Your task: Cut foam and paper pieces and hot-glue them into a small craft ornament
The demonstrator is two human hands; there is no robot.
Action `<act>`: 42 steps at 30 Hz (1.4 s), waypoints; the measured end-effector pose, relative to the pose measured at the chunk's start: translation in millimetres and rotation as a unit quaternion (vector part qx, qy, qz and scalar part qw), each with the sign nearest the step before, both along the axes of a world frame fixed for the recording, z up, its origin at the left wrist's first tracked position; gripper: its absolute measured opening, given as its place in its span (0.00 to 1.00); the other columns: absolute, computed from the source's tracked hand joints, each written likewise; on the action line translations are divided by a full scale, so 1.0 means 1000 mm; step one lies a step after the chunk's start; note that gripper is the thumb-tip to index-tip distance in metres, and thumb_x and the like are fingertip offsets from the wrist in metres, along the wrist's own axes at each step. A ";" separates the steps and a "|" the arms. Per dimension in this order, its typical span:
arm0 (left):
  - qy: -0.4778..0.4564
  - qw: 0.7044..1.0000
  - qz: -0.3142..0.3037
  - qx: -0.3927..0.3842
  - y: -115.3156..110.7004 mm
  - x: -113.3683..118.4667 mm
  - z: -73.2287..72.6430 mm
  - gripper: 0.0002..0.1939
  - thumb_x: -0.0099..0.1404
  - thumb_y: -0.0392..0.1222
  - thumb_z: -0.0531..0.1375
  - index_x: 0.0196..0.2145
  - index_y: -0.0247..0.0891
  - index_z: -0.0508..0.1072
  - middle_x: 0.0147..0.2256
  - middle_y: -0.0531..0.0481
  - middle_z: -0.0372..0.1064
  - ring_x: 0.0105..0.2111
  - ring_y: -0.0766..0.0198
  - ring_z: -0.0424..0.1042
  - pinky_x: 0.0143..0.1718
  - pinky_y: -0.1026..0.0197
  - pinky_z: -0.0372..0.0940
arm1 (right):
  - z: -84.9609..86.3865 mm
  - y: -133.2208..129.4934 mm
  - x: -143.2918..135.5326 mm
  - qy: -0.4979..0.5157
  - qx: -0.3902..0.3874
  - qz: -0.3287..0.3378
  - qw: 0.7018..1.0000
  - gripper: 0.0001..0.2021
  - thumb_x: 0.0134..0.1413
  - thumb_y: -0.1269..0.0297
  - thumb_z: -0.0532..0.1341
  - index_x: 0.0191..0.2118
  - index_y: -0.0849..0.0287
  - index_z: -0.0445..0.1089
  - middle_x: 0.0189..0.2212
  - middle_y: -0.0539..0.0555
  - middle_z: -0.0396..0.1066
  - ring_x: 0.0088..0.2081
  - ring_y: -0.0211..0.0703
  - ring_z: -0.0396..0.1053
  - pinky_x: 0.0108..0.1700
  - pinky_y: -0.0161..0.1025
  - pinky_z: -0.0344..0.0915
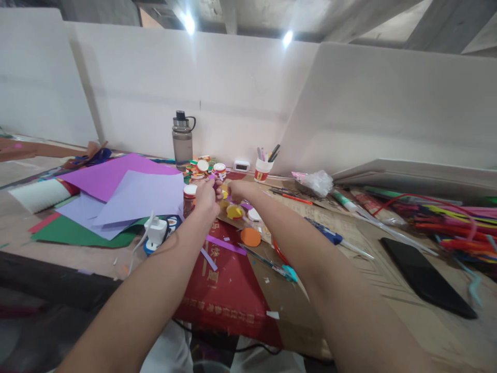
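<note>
Both my arms reach forward over the table to a cluster of small paper pieces. My left hand (208,196) is closed on a small purple piece (212,177) that shows at its fingertips. Close to its right, my right hand (237,191) bends down near a yellow piece (224,191); its fingertips are hidden. A round white-topped piece (190,191) lies left of my left hand. Below my right hand are a yellow round piece (234,212) and an orange disc (250,237). A purple strip (226,245) crosses the red paper (229,290).
Purple and lilac sheets (142,199) lie at the left by a white plug (156,230). A bottle (182,142) and a pen cup (263,169) stand at the back. At the right are a glue gun (324,231), a black phone (425,277) and colored pipe cleaners (454,225).
</note>
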State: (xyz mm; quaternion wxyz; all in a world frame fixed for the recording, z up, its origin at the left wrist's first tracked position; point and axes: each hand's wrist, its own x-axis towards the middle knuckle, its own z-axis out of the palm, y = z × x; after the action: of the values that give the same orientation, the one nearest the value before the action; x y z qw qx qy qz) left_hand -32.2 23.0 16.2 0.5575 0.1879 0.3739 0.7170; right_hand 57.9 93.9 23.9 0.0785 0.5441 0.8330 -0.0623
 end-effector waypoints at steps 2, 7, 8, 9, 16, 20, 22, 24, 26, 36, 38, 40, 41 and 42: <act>-0.002 1.000 -0.007 0.002 0.000 0.000 0.000 0.08 0.66 0.30 0.52 0.29 0.35 0.63 0.19 0.58 0.59 0.13 0.78 0.54 0.14 0.73 0.44 | 0.002 0.000 0.000 0.003 -0.003 0.002 1.000 0.20 0.41 0.78 0.67 0.45 0.62 0.74 0.37 0.58 0.78 0.37 0.47 0.74 0.38 0.34 0.67; 0.005 1.000 -0.013 0.007 0.003 -0.002 -0.001 0.08 0.66 0.32 0.54 0.28 0.35 0.64 0.19 0.57 0.59 0.13 0.78 0.53 0.14 0.73 0.43 | -0.001 0.001 0.001 0.026 0.004 -0.009 1.000 0.19 0.42 0.76 0.67 0.45 0.64 0.74 0.39 0.59 0.77 0.39 0.48 0.74 0.39 0.35 0.68; 0.011 1.000 -0.011 0.010 0.003 -0.002 -0.002 0.07 0.66 0.32 0.55 0.29 0.35 0.64 0.19 0.57 0.60 0.13 0.78 0.54 0.14 0.73 0.43 | -0.003 0.002 0.002 0.037 0.006 -0.013 0.999 0.18 0.42 0.75 0.67 0.43 0.64 0.74 0.39 0.59 0.76 0.39 0.47 0.73 0.39 0.35 0.67; 0.022 1.000 -0.009 0.011 0.003 -0.002 -0.002 0.07 0.66 0.32 0.55 0.29 0.35 0.64 0.19 0.57 0.60 0.13 0.78 0.54 0.14 0.73 0.44 | -0.004 0.002 0.003 0.049 0.008 -0.017 0.999 0.17 0.42 0.75 0.68 0.42 0.64 0.74 0.39 0.59 0.76 0.39 0.46 0.73 0.39 0.34 0.67; 0.207 0.978 0.021 -0.003 0.007 -0.002 -0.011 0.04 0.65 0.36 0.56 0.31 0.36 0.68 0.26 0.51 0.72 0.21 0.73 0.68 0.18 0.72 0.54 | 0.007 0.007 0.031 0.171 0.006 -0.049 0.984 0.13 0.46 0.72 0.67 0.41 0.63 0.74 0.34 0.55 0.77 0.31 0.36 0.70 0.31 0.28 0.64; 0.251 0.968 -0.005 -0.004 0.012 -0.001 -0.017 0.02 0.63 0.36 0.58 0.32 0.36 0.68 0.28 0.49 0.74 0.23 0.70 0.72 0.21 0.71 0.60 | 0.023 -0.002 0.050 0.250 0.005 -0.054 0.967 0.12 0.51 0.71 0.64 0.43 0.62 0.72 0.31 0.54 0.76 0.24 0.31 0.66 0.27 0.28 0.62; 0.235 0.971 -0.047 0.002 0.012 0.001 -0.020 0.02 0.62 0.35 0.60 0.32 0.36 0.68 0.27 0.50 0.73 0.22 0.68 0.73 0.22 0.69 0.63 | 0.027 -0.010 0.054 0.319 -0.008 -0.058 0.946 0.11 0.51 0.73 0.64 0.42 0.62 0.71 0.29 0.52 0.75 0.23 0.30 0.65 0.25 0.27 0.61; 0.213 0.971 -0.106 0.020 0.009 0.005 -0.020 0.03 0.62 0.32 0.59 0.33 0.36 0.67 0.26 0.51 0.72 0.21 0.67 0.73 0.22 0.68 0.65 | 0.028 -0.018 0.054 0.385 -0.028 -0.068 0.920 0.09 0.49 0.75 0.64 0.39 0.63 0.71 0.26 0.51 0.73 0.23 0.30 0.65 0.24 0.27 0.59; 0.187 0.969 -0.158 0.040 0.006 0.009 -0.019 0.03 0.63 0.31 0.58 0.34 0.36 0.66 0.26 0.51 0.72 0.22 0.67 0.75 0.23 0.68 0.66 | 0.025 -0.026 0.053 0.416 -0.027 -0.082 0.905 0.08 0.49 0.76 0.63 0.37 0.64 0.70 0.24 0.50 0.71 0.23 0.31 0.64 0.23 0.27 0.59; 0.145 0.980 -0.131 0.032 0.002 0.010 -0.012 0.03 0.59 0.28 0.62 0.31 0.32 0.71 0.24 0.49 0.73 0.19 0.71 0.71 0.18 0.73 0.59 | 0.013 -0.032 0.045 0.374 0.088 -0.083 0.920 0.10 0.55 0.67 0.60 0.43 0.62 0.71 0.32 0.51 0.74 0.29 0.33 0.68 0.34 0.31 0.65; 0.137 0.985 -0.100 0.021 0.005 0.007 -0.012 0.04 0.58 0.28 0.63 0.30 0.32 0.71 0.24 0.48 0.73 0.19 0.73 0.70 0.18 0.73 0.58 | 0.008 -0.031 0.049 0.308 0.124 -0.088 0.939 0.13 0.61 0.63 0.55 0.46 0.61 0.70 0.37 0.53 0.75 0.34 0.36 0.71 0.37 0.32 0.66; 0.134 0.988 -0.081 0.019 0.007 0.005 -0.012 0.04 0.58 0.29 0.63 0.29 0.32 0.71 0.26 0.48 0.74 0.19 0.73 0.70 0.18 0.73 0.58 | 0.000 -0.029 0.054 0.226 0.145 -0.098 0.958 0.13 0.61 0.61 0.55 0.46 0.61 0.70 0.41 0.57 0.75 0.41 0.40 0.72 0.41 0.34 0.66; 0.134 0.988 -0.077 0.021 0.007 0.004 -0.012 0.04 0.58 0.29 0.63 0.28 0.32 0.71 0.26 0.48 0.74 0.19 0.74 0.70 0.18 0.73 0.58 | -0.005 -0.029 0.057 0.195 0.139 -0.104 0.965 0.13 0.59 0.61 0.57 0.46 0.62 0.71 0.42 0.59 0.75 0.42 0.43 0.72 0.42 0.35 0.65; 0.136 0.987 -0.076 0.026 0.007 0.003 -0.012 0.04 0.59 0.29 0.63 0.28 0.32 0.71 0.27 0.47 0.74 0.20 0.74 0.70 0.18 0.73 0.58 | -0.010 -0.029 0.059 0.167 0.130 -0.110 0.971 0.13 0.57 0.61 0.59 0.44 0.63 0.72 0.42 0.61 0.75 0.44 0.46 0.72 0.42 0.36 0.65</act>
State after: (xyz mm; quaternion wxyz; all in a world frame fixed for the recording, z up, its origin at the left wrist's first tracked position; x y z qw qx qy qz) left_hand -28.8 30.4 4.1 0.5494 0.3258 0.4119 0.6499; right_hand 116.5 64.9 14.0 -0.1401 0.6195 0.7706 -0.0519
